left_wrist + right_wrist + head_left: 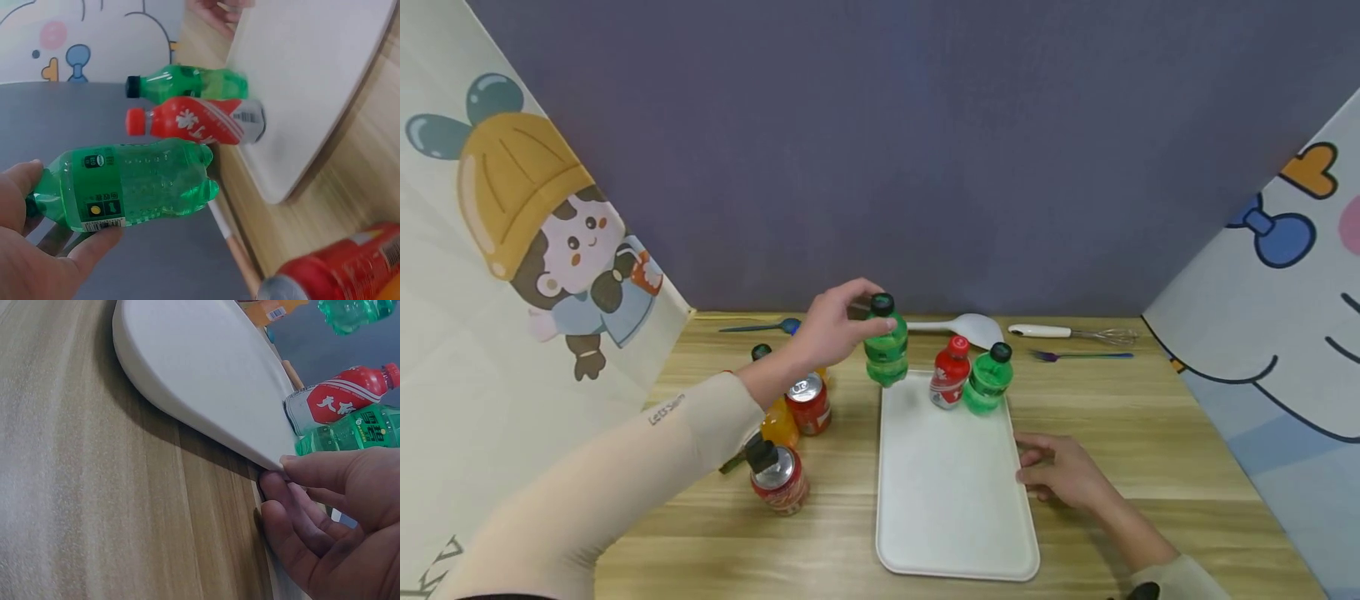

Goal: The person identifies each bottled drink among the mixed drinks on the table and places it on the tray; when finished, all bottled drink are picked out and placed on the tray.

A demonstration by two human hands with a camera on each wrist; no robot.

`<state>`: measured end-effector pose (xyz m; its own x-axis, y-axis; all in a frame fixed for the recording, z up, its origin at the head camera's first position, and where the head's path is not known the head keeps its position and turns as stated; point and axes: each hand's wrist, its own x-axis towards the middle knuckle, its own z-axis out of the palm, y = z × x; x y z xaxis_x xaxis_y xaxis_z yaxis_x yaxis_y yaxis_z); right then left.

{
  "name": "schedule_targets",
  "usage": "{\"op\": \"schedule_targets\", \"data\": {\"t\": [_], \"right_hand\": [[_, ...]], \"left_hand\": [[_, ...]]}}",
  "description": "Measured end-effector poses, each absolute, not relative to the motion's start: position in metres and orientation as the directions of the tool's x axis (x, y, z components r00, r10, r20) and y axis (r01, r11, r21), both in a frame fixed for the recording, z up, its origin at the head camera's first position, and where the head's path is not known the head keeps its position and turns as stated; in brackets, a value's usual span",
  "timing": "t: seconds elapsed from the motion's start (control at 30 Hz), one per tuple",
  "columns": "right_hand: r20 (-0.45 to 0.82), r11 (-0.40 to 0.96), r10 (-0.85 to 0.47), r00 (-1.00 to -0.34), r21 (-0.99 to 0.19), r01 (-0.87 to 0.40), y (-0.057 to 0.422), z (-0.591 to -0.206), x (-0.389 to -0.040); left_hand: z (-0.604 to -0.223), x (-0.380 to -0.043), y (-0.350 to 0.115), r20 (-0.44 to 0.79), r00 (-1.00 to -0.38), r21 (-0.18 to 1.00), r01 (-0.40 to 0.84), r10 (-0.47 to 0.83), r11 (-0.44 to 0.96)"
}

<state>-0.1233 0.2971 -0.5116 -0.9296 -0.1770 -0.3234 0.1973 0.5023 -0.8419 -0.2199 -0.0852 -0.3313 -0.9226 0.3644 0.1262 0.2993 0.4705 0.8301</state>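
Observation:
My left hand grips a green soda bottle around its neck and upper part, holding it upright in the air by the tray's far left corner. On the far end of the white tray stand a red-labelled bottle with a red cap and, right beside it, another green soda bottle with a black cap. The tray's right edge is pinched by my right hand; in the right wrist view its thumb lies on the rim and a finger sits beneath.
Left of the tray stand red cans and orange drink bottles, partly behind my left sleeve. Along the back wall lie a white spoon-like utensil, a whisk, a fork and a dark blue utensil.

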Motion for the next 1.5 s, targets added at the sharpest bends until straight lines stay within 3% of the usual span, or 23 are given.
{"op": "schedule_targets", "data": {"t": [0.5,0.77,1.5], "right_hand": [[-0.315,0.518,-0.168,-0.934,-0.835,0.189,0.294,-0.511,-0.124],[-0.326,0.514,-0.144,-0.934,-0.831,0.211,0.295,-0.515,-0.124],[-0.339,0.514,-0.120,-0.933,-0.825,0.234,0.294,-0.514,-0.124]], "left_hand": [[-0.373,-0.238,-0.054,-0.008,-0.918,0.816,0.223,0.397,0.533],[-0.394,-0.243,-0.046,-0.011,-0.906,0.785,0.255,0.423,0.565],[-0.409,-0.243,-0.038,-0.076,-0.889,0.745,0.250,0.452,0.618]]}}
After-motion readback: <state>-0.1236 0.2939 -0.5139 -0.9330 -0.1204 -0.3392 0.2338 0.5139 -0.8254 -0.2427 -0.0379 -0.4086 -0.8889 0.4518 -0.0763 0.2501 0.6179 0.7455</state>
